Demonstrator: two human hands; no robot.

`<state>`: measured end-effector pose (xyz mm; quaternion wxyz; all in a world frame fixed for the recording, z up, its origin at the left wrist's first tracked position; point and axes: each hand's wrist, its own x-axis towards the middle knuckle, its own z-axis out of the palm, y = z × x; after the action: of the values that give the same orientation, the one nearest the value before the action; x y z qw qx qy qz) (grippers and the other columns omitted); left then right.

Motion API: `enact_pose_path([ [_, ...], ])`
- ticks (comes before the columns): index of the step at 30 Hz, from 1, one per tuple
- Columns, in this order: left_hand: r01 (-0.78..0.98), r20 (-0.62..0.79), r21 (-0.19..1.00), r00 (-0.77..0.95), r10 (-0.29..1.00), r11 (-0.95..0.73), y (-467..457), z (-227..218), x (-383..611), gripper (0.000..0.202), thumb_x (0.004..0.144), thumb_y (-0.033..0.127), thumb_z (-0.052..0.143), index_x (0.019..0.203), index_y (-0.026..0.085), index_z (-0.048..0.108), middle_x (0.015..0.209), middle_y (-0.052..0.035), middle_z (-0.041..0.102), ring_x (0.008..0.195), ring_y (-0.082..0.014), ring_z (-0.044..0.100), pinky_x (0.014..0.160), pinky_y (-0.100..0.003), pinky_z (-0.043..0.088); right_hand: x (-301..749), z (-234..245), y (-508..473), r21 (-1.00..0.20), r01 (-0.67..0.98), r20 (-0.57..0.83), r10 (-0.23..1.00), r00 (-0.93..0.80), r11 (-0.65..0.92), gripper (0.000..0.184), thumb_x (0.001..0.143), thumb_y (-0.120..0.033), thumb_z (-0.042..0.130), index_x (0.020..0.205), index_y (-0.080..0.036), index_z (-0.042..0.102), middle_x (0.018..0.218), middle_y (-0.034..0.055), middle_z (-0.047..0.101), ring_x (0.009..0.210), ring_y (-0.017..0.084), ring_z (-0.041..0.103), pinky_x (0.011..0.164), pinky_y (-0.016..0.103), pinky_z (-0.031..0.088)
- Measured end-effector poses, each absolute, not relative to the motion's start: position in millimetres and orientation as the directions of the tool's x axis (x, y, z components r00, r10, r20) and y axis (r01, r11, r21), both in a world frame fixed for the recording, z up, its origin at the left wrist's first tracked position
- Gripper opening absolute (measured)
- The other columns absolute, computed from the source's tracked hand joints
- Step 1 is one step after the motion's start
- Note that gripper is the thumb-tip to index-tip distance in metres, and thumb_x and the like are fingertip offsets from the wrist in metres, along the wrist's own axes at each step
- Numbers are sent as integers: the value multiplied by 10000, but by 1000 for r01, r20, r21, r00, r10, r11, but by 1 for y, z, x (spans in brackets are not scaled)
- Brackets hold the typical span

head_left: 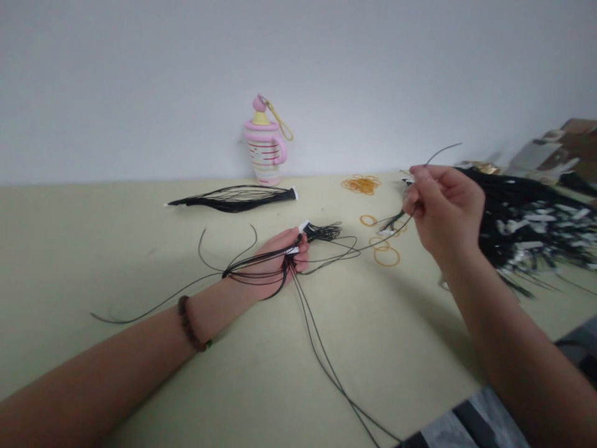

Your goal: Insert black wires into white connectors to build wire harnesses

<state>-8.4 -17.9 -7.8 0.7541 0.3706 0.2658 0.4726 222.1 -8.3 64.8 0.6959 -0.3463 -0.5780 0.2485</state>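
My left hand [280, 255] is closed on a bundle of thin black wires [254, 266] with white connectors [292, 250] at its ends. Loose wires from this bundle trail left over my wrist and down toward the table's front edge. Raised on the right, my right hand [443, 202] pinches one thin black wire [392, 241] between thumb and fingers. That wire runs back toward the bundle, and its free end sticks up past my fingertips. Close below the right hand, a small white connector with black wires [387, 231] lies on the table.
Behind the hands lies another black wire bundle [237, 198]. A pink and white cup [265, 152] stands against the wall. Orange rubber bands [361, 184] lie piled, with several loose ones nearer. A large heap of black wires [527, 218] and cardboard boxes [578, 146] occupy the right side.
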Motion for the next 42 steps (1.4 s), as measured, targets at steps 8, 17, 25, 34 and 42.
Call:
enact_pose_path([
  [8,-568,-32,744,496,868,353,-16,-13,-9,173,826,272,473,765,111,495,647,23,400,516,-40,371,473,-179,327,168,22,-42,-536,504,564,732,-382,677,154,760,-163,511,626,-127,579,484,-46,430,440,38,363,433,162,280],
  [17,-586,-22,740,470,882,331,-16,-12,-7,172,811,261,497,755,100,513,650,10,428,509,-44,379,457,-179,331,164,7,-39,-340,583,477,670,-569,738,276,857,-229,408,608,-147,492,549,-29,430,523,64,388,533,189,283],
  [25,-586,-9,751,452,892,305,-18,-12,-7,152,803,252,511,786,101,516,687,6,429,515,-40,363,456,-178,329,165,12,-41,-323,601,478,674,-563,731,244,845,-203,407,656,-145,550,560,-12,478,526,79,420,530,198,281],
  [34,-590,-1,755,436,900,287,-20,-10,-6,144,795,241,523,780,99,499,704,4,418,524,-34,349,464,-176,315,167,12,-38,-362,606,468,700,-539,708,208,813,-160,438,638,-146,550,553,-25,480,522,67,427,521,179,283],
  [42,-576,9,770,440,898,274,-20,-10,-7,148,810,240,495,777,95,498,689,9,391,522,-34,331,461,-179,294,168,11,-38,-373,610,476,708,-522,699,200,803,-153,449,628,-144,545,546,-25,480,509,63,428,510,173,289],
])
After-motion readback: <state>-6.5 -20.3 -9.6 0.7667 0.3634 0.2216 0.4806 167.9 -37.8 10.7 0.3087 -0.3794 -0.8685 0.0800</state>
